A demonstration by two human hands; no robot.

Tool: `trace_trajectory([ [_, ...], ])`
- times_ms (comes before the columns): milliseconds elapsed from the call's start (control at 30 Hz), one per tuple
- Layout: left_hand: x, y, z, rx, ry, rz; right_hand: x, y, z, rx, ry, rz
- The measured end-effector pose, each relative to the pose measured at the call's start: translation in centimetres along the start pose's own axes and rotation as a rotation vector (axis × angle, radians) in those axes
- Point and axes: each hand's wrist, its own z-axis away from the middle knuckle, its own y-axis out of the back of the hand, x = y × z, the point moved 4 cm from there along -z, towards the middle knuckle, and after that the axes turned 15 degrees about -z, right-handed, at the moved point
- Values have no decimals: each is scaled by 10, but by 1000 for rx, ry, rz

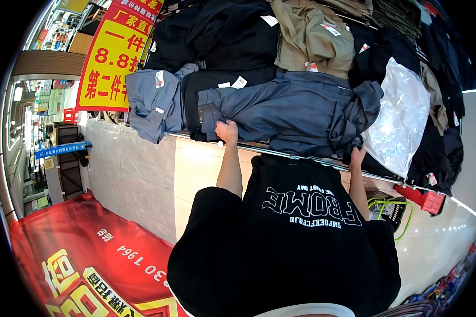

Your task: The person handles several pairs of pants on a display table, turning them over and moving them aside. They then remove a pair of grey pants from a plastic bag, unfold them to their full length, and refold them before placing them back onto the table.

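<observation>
Matt woven cloth, the grey-blue trousers (296, 113) — bag (399, 119) glossy clear plastic; floor tiles (143, 174) polished, probably ceramic.

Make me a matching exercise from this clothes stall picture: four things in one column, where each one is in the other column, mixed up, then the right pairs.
Things
1. left hand
2. right hand
3. clear crinkled plastic bag
4. yellow sign with red characters

Places
a. upper left of the view
b. gripping the waistband end of the grey-blue folded trousers
c. lying just right of the trousers
d. touching the trousers' right end, next to the bag

Pairs: 1-b, 2-d, 3-c, 4-a
</observation>
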Motion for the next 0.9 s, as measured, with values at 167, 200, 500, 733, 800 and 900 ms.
trace_trajectory([
  [167, -4, 0, 3, 15, 7, 66, 2, 2, -2, -5, -5, 38],
  [200, -3, 2, 4, 2, 26, 54, 3, 2, -2, -4, -12, 50],
  [500, 5, 7, 3, -65, 294, -15, 1, 1, -2, 22, 37, 89],
  [733, 12, 10, -2, -67, 230, -102, -6, -1, 2, 12, 25, 92],
  [800, 15, 9, -3, -66, 177, -142, -6, -1, 2, 15, 36, 91],
  [900, 15, 4, -7, -59, 122, -178, -11, -3, 6, -3, 14, 53],
])
